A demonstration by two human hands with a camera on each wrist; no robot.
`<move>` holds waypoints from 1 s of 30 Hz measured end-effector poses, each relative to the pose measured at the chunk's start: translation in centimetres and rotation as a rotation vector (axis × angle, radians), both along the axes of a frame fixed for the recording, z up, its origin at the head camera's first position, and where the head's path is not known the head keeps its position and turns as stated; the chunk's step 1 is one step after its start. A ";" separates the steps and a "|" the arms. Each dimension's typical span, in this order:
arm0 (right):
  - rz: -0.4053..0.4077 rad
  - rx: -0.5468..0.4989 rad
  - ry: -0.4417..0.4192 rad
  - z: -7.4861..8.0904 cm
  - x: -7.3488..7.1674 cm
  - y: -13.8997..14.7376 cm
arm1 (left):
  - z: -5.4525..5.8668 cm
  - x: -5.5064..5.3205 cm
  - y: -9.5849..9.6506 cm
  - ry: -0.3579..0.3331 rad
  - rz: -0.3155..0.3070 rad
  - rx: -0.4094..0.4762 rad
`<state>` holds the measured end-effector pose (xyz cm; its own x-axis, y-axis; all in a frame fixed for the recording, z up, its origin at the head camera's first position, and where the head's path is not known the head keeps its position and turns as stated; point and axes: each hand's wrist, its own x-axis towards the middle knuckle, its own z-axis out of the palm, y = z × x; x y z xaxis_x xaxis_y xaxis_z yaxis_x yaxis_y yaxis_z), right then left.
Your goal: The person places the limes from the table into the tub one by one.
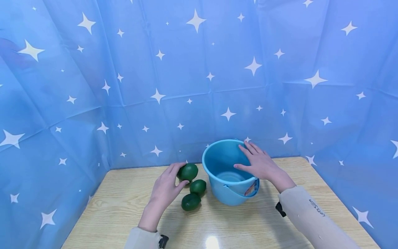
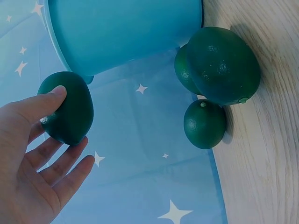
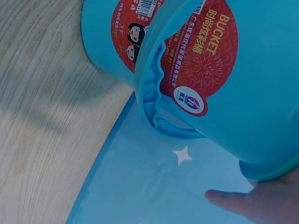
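My left hand (image 1: 166, 186) holds a dark green lime (image 2: 70, 108) between thumb and fingers, raised above the other limes. Below it, in the left wrist view, sit a large-looking lime (image 2: 223, 65), another lime (image 2: 183, 72) partly behind it and a smaller lime (image 2: 204, 124). A light-blue bucket (image 1: 230, 193) stands upright to their right. Over its right rim lies my right hand (image 1: 258, 162), fingers extended and thumb spread above the bucket's opening. From the right wrist, one straight finger (image 3: 229, 200) shows outside the bucket, while the rim hides the rest.
The wooden table (image 1: 124, 207) carries everything. A blue curtain (image 1: 186, 86) with white stars hangs close behind and along both sides. The bucket's handle (image 1: 240, 194) hangs down its front, and a red label (image 3: 201, 56) is on its side.
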<state>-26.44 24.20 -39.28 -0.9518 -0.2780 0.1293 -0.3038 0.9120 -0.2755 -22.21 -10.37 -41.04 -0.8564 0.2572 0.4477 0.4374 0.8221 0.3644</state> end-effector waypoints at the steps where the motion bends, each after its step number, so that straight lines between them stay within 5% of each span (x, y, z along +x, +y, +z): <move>1: 0.000 0.000 0.000 0.0 0.0 0.0 | 0.0 0.0 0.0 0.001 0.000 -0.001; 30: 0.002 -0.012 0.005 0.2 0.2 -0.1 | 0.4 0.2 0.3 -0.004 0.009 -0.014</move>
<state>-26.20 24.06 -39.08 -0.9507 -0.2779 0.1375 -0.3066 0.9081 -0.2851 -22.01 -10.07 -40.62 -0.8604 0.2559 0.4408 0.4287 0.8310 0.3543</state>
